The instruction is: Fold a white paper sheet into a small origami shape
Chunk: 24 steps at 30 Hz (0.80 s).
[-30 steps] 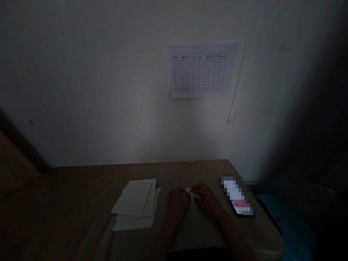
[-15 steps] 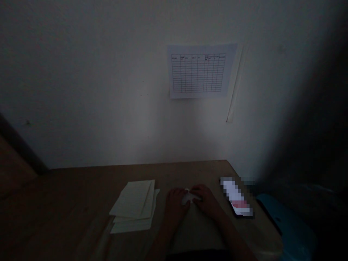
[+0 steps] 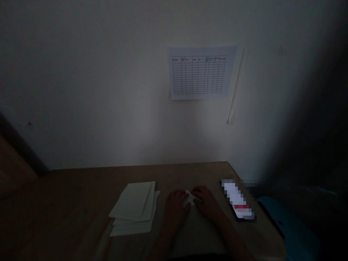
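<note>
A small piece of white paper (image 3: pixel 191 200), apparently folded, lies on the wooden table (image 3: pixel 195 235) between my two hands. My left hand (image 3: pixel 177 203) closes on its left side, fingers curled over the top and thumb at the near edge. From the right, my right hand (image 3: pixel 203 199) grips the other side with bent fingers and thumb. Much of the paper is covered by the fingers, and the dim light hides its exact folds. To the left of my left hand is a loose stack of pale paper sheets (image 3: pixel 132 203).
Right of my hands lies a phone (image 3: pixel 236 199) with a lit, blurred screen, close to the table's right edge. A printed table sheet (image 3: pixel 199 74) hangs on the white wall behind. Beyond the right edge stands a blue object (image 3: pixel 288 224). Brown wood (image 3: pixel 13 159) rises at far left.
My fingers have shifted slightly on the small paper, and its visible part has changed shape. The whole view sits slightly lower; the stack and phone stay in place.
</note>
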Motion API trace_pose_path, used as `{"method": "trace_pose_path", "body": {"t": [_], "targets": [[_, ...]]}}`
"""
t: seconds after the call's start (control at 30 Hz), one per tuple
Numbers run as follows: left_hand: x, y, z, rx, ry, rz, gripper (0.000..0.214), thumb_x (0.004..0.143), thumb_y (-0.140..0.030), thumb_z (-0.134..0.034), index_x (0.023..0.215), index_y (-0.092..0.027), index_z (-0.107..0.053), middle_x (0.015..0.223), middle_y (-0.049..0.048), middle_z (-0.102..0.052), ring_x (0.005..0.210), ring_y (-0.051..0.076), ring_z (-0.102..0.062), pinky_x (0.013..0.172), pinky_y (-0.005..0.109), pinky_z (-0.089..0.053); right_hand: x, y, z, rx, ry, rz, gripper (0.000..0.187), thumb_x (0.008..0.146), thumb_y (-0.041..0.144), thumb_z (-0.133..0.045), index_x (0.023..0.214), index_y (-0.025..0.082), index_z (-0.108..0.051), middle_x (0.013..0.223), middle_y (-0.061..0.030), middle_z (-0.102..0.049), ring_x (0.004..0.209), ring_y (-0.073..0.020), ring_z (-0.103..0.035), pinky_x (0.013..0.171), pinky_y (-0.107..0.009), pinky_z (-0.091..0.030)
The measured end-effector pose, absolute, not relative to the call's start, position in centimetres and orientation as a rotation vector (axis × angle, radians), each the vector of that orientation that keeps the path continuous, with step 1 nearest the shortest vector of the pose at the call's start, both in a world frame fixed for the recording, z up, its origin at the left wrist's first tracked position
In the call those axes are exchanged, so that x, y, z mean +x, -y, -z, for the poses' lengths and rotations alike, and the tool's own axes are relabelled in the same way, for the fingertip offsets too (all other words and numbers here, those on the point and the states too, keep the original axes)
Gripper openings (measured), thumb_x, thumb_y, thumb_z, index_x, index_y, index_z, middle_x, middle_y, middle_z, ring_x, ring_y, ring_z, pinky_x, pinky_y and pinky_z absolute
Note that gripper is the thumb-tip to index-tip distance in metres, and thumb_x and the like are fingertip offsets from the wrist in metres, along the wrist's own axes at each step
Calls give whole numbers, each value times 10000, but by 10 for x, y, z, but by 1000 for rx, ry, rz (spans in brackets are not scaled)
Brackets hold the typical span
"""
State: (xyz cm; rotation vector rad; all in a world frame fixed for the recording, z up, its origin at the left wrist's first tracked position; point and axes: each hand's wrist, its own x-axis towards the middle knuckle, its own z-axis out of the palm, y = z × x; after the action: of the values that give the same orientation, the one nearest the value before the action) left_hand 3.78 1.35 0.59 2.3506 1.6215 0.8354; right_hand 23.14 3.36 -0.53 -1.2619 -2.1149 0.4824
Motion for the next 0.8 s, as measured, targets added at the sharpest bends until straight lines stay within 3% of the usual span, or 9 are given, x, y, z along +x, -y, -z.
{"method": "trace_pose_path", "body": {"t": [0.2, 0.8], "targets": [[37, -12, -8, 2364, -1624, -794, 392, 827, -243, -615, 1218, -259, -642, 1233, 38, -660, 1171, 246, -540, 1061, 433, -389, 233, -35, 9, -1277, 2103, -488, 413, 817, 184, -604, 1218, 270, -661, 1259, -72, -602, 1192, -233, -519, 1037, -378, -391], [37, -15, -9, 2330, -1653, -765, 343, 837, -283, -625, 1175, -265, -680, 1229, 49, -663, 1180, 264, -540, 1064, 463, -374, 229, -32, 2, -1302, 2095, -495, 404, 814, 193, -610, 1208, 265, -667, 1235, -69, -613, 1179, -235, -520, 1038, -380, -391]]}}
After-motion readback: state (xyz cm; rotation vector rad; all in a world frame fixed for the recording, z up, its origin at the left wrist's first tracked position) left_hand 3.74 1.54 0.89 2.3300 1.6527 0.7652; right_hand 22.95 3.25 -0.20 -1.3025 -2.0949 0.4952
